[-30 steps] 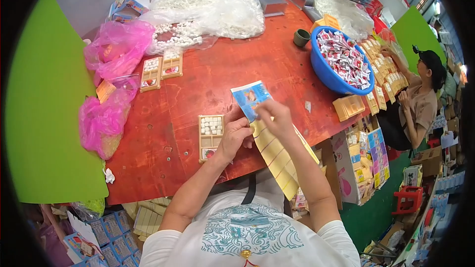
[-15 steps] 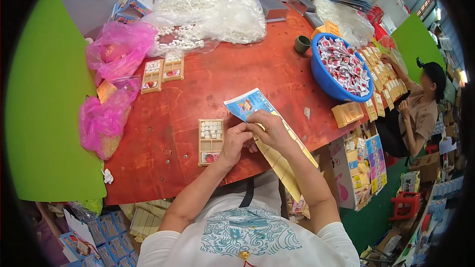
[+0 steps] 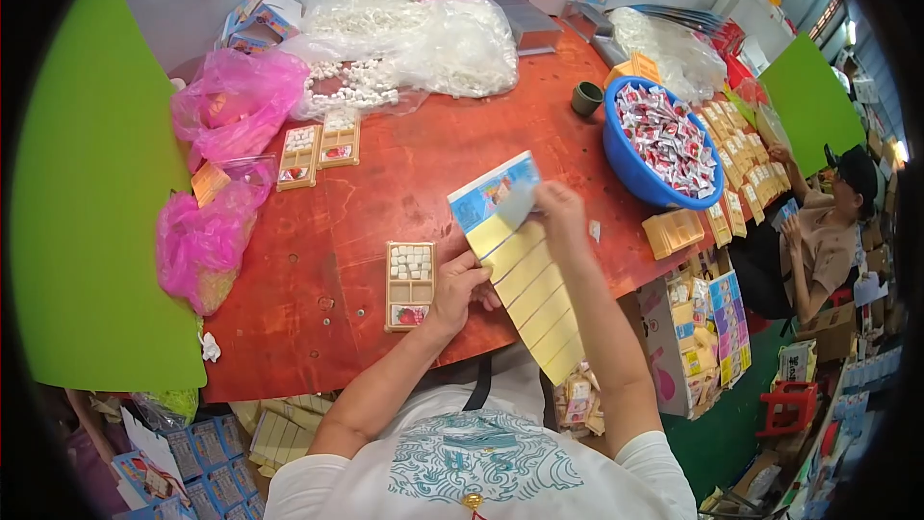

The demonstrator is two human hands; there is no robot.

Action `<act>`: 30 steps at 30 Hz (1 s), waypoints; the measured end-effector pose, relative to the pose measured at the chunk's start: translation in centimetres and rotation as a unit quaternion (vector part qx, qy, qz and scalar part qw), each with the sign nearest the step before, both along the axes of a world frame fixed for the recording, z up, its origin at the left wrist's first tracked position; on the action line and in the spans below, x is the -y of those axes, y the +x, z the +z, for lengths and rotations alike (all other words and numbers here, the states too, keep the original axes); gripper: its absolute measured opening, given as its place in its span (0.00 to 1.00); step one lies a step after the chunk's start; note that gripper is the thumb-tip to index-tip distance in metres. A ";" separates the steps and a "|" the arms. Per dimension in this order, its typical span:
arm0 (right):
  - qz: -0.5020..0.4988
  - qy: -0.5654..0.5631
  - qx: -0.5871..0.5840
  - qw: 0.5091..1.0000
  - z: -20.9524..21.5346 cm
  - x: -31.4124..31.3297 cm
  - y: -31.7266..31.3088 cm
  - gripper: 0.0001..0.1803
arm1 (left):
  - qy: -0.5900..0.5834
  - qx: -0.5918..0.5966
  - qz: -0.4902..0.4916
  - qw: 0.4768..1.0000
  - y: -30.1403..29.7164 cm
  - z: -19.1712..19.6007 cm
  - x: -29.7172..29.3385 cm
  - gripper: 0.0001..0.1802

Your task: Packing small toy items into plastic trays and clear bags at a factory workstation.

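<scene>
A long card sheet [image 3: 527, 289], blue and printed at its top and yellow with dark cross lines below, hangs tilted over the table's front edge. My left hand [image 3: 464, 291] is closed on its left edge, thumb on top. By the upper right edge, my right hand [image 3: 560, 217] has its fingers curled together and blurred. A pale, see-through patch [image 3: 525, 202] shows beside its fingertips; what they grip is unclear. Left of my left hand lies a tan compartment tray [image 3: 411, 286] with white cubes at the top and a strawberry-printed packet at the bottom.
Two similar trays [image 3: 298, 156] lie at the left, near pink bags [image 3: 226, 101]. Bagged white cubes [image 3: 414, 39] cover the back. A blue basin [image 3: 626, 166] of small packets stands at the right, beside a dark cup [image 3: 586, 98]. A person [image 3: 828, 231] sits beyond rows of trays.
My right hand has moved up and right, away from my left hand. The sheet has turned so more of its yellow face shows. My left hand stays near its place.
</scene>
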State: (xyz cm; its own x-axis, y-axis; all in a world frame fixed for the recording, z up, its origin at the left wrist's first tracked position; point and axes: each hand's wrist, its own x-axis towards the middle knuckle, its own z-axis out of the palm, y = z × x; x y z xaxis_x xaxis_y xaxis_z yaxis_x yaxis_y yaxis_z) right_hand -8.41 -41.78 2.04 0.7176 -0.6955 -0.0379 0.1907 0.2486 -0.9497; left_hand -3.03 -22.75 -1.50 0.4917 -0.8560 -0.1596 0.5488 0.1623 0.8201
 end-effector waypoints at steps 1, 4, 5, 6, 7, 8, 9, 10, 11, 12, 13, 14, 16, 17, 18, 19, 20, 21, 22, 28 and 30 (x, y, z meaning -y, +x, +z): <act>-0.046 -0.010 0.012 0.999 1.0 1.9 0.0 0.06 | 0.015 -0.034 0.008 0.999 0.0 -0.2 -0.1 0.09; -0.179 0.057 0.179 0.966 3.6 8.2 -1.3 0.09 | 0.032 -0.086 0.035 0.995 0.0 -0.7 0.1 0.07; -0.215 0.053 0.218 0.951 4.3 11.2 -2.9 0.11 | 0.042 -0.114 0.044 0.992 0.0 -0.9 0.4 0.06; -0.222 0.053 0.225 0.947 6.2 12.0 -3.9 0.12 | 0.040 -0.114 0.053 0.991 0.3 -1.1 0.4 0.06; -0.240 0.006 0.229 0.943 7.0 14.2 -6.4 0.13 | 0.046 -0.128 0.052 0.989 0.0 -1.0 1.1 0.06; -0.234 -0.015 0.263 0.936 8.4 13.7 -7.4 0.12 | 0.054 -0.143 0.061 0.986 0.2 -1.2 1.4 0.06; -0.226 -0.014 0.262 0.938 9.5 12.5 -7.7 0.12 | 0.053 -0.145 0.069 0.986 0.3 -1.4 1.6 0.06; -0.245 -0.053 0.260 0.932 10.8 11.2 -8.2 0.11 | 0.054 -0.156 0.078 0.983 0.3 -1.5 2.0 0.06; -0.264 -0.091 0.258 0.925 11.3 10.0 -8.5 0.09 | 0.056 -0.167 0.087 0.981 0.4 -1.7 2.3 0.07; -0.266 -0.096 0.255 0.925 11.4 8.9 -9.2 0.09 | 0.043 -0.162 0.053 0.984 0.4 -1.7 2.5 0.09; -0.269 -0.138 0.224 0.927 11.0 7.6 -9.3 0.08 | 0.044 -0.166 0.054 0.984 0.3 -0.8 2.6 0.09; -0.271 -0.178 0.192 0.926 10.4 6.5 -9.4 0.08 | 0.028 -0.198 0.042 0.979 -0.1 0.1 2.6 0.11; -0.266 -0.197 0.165 0.929 9.3 4.0 -9.4 0.07 | 0.020 -0.219 0.011 0.976 -0.8 0.5 1.5 0.23; -0.266 -0.220 0.143 0.928 8.7 2.6 -9.3 0.07 | 0.023 -0.224 0.017 0.974 -1.5 0.5 0.8 0.23; -0.266 -0.243 0.160 0.919 8.7 0.7 -8.8 0.07 | 0.025 -0.240 0.042 0.970 -2.3 1.4 -0.1 0.22; -0.264 -0.239 0.158 0.921 8.7 -1.0 -8.5 0.07 | 0.027 -0.255 0.066 0.964 -2.9 2.3 -0.9 0.21; -0.285 -0.346 0.085 0.890 8.5 -2.8 -8.4 0.06 | 0.036 -0.195 0.021 0.980 -3.0 3.0 -2.1 0.27; -0.298 -0.447 0.014 0.843 8.3 -4.8 -8.0 0.05 | 0.038 -0.195 0.026 0.980 -3.3 3.8 -3.2 0.27; -0.221 -0.500 0.043 0.837 7.8 -6.8 -7.6 0.04 | -0.016 -0.224 0.049 0.973 -3.6 4.3 -4.0 0.31; 0.087 -0.659 0.019 0.747 4.3 -16.5 -6.5 0.15 | -0.180 -0.329 -0.011 0.927 -2.4 4.6 -8.0 0.38; 0.150 -0.665 -0.021 0.731 4.1 -17.8 -6.6 0.19 | -0.172 -0.332 -0.012 0.927 -2.1 3.9 -9.0 0.39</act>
State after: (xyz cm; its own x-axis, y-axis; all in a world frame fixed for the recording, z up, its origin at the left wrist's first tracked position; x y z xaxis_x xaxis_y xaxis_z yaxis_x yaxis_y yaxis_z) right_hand -14.97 -23.95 6.09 0.8628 0.0511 0.5030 0.2808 -0.8757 -0.3927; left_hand -5.10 -13.73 2.40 0.3622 -0.9223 -0.1349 0.9214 0.3325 0.2010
